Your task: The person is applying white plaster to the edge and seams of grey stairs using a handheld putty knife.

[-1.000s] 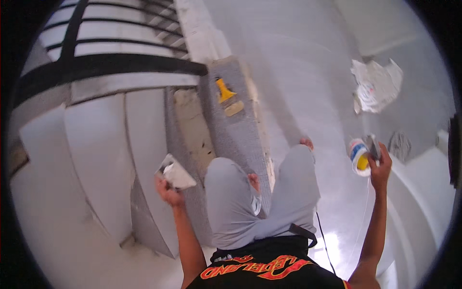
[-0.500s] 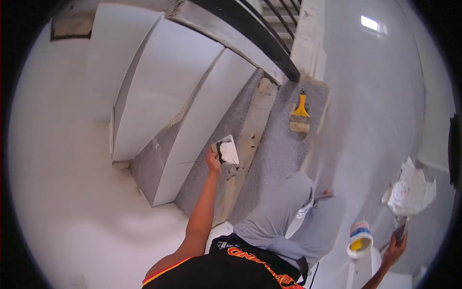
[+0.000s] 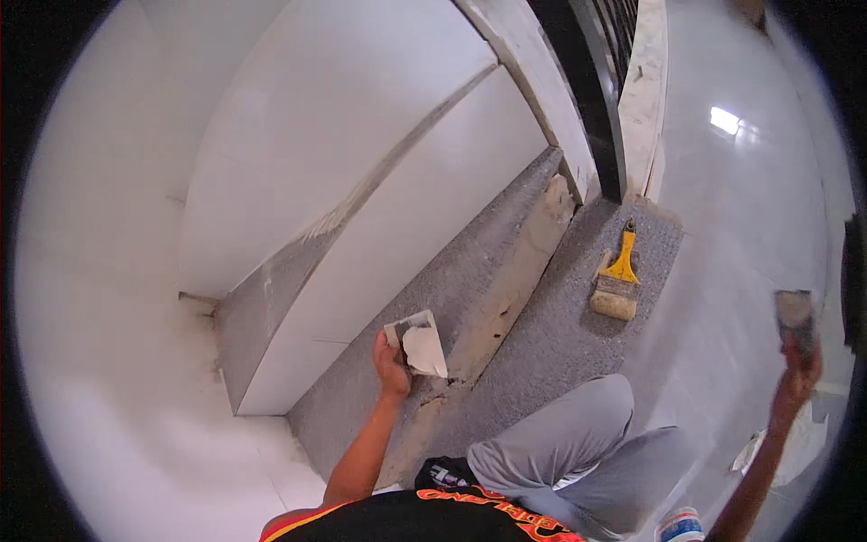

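My left hand (image 3: 390,369) is closed round a wide-bladed scraper (image 3: 437,327) above the grey stair tread. A thick lump of white putty (image 3: 422,350) lies on its blade. Out to the right, my right hand (image 3: 798,369) grips a putty knife (image 3: 795,312) with its blade pointing up and away from me. That blade is slightly blurred, with a pale smear on it. Bare, rough cement shows along a strip (image 3: 506,294) between the treads, just right of the scraper.
A yellow-handled brush (image 3: 628,253) lies on the lower grey step. White panels (image 3: 388,235) face the stairs at left, beside a black railing post (image 3: 603,135). A white tub (image 3: 682,526) stands by my knee, and a white bag (image 3: 804,447) lies partly behind my right forearm.
My right hand has lifted away from the white bag, upward in view, with the putty knife. The view has shifted, so stairs and brush sit lower. My left hand still holds the scraper.
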{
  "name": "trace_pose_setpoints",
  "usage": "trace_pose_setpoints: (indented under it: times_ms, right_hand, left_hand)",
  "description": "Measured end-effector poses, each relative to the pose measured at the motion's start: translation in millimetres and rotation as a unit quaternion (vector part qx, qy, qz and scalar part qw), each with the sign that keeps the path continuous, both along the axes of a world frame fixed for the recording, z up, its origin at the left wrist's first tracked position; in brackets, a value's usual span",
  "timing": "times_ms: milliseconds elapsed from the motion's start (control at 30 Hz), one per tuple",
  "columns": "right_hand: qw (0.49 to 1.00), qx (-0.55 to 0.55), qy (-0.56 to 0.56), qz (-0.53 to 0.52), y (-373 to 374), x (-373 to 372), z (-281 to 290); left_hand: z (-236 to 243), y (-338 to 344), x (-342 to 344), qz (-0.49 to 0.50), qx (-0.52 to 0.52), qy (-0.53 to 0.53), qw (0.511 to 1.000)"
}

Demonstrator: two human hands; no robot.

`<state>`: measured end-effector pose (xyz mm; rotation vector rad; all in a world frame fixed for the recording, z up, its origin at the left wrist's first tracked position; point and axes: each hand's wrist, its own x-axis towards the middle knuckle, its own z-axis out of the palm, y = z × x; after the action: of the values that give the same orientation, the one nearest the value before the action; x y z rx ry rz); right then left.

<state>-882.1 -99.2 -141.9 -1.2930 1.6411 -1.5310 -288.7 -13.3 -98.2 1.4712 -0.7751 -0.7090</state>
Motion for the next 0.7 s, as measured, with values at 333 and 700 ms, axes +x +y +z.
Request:
trace_pose_setpoints:
  times_ms: [333, 700]
  right_hand:
    - [0.956, -0.082, 0.124, 0.253, 17, 247, 132]
    - [0.822, -0.213, 0.360, 0.386, 108, 380, 177]
  left_hand:
    - [-20, 3, 25, -0.065, -0.023, 0.009, 0.998]
    - [-56, -1, 34, -0.179, -0.027, 0.112, 0.977]
